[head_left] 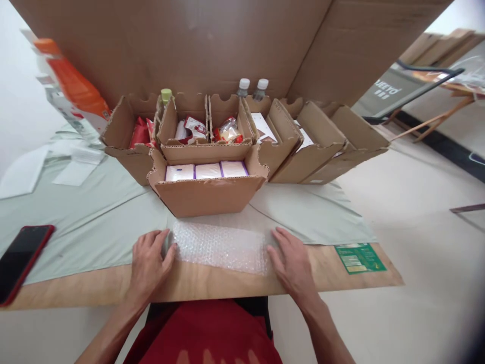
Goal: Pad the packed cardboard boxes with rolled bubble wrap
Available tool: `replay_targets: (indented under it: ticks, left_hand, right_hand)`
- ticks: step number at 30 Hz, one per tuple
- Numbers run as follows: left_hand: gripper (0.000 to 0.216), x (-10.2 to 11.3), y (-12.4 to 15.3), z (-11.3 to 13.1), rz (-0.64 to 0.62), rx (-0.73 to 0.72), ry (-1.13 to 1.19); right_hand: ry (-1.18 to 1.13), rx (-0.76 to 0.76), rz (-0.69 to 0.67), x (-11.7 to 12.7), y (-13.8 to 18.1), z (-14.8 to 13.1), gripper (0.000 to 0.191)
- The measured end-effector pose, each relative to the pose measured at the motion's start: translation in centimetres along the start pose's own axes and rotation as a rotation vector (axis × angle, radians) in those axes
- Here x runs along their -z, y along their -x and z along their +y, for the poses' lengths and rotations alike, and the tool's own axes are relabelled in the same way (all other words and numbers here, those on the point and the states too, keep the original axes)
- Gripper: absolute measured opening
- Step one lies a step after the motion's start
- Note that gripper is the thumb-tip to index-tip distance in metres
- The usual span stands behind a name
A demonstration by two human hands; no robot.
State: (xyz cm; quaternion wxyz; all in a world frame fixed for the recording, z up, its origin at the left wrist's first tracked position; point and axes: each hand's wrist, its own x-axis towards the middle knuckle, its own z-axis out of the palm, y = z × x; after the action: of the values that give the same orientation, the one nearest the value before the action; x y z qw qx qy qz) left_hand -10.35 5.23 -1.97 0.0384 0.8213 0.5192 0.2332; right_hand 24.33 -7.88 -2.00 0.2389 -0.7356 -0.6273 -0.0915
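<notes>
A sheet of clear bubble wrap [222, 246] lies flat near the front edge of the wooden table [189, 285]. My left hand [149, 263] rests at its left end, fingers stretched and the thumb touching the wrap. At the right end my right hand [291, 263] lies flat with fingers spread, fingertips on the wrap's edge. Neither hand holds anything. Just behind the wrap stands an open cardboard box [206, 194] with three white packs edged in purple [206, 170] side by side inside.
More cardboard compartments [288, 146] behind hold red snack packets [141, 132], wrapped sweets and bottles [243, 87]. A red-cased phone [20, 260] lies at the left edge. A green card [359, 258] sits at the right. A grey-green cloth [94, 217] covers the table. A tall cardboard wall stands behind.
</notes>
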Motion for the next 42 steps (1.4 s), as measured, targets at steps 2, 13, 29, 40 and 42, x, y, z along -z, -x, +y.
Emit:
replay_targets:
  ticks: [2,13,29,40,42]
  left_hand:
    - [0.03,0.1,-0.3,0.2,-0.028,0.067,-0.001]
    - [0.034,4.0,2.0,1.9,-0.301,0.451,0.548]
    - [0.048,5.2,3.0,0.2,-0.164,0.413,0.468]
    - [0.016,6.9,-0.1,1.9,-0.237,0.165,0.711]
    - [0.018,7.9,-0.4,2.5,-0.271,0.207,0.805]
  right_hand:
    - [0.02,-0.012,-0.04,-1.5,-1.1,-1.7,0.034]
    - [-0.084,0.047,0.042,2.1,0.2,-2.1,0.028]
    - [-0.294,0.251,-0.358,0.5,-0.5,-7.3,0.026]
    - [-0.406,0.272,-0.431,7.9,-7.4,-6.8,0.028]
    - [-0.456,0.216,-0.414,9.3,-8.4,-6.6,0.026]
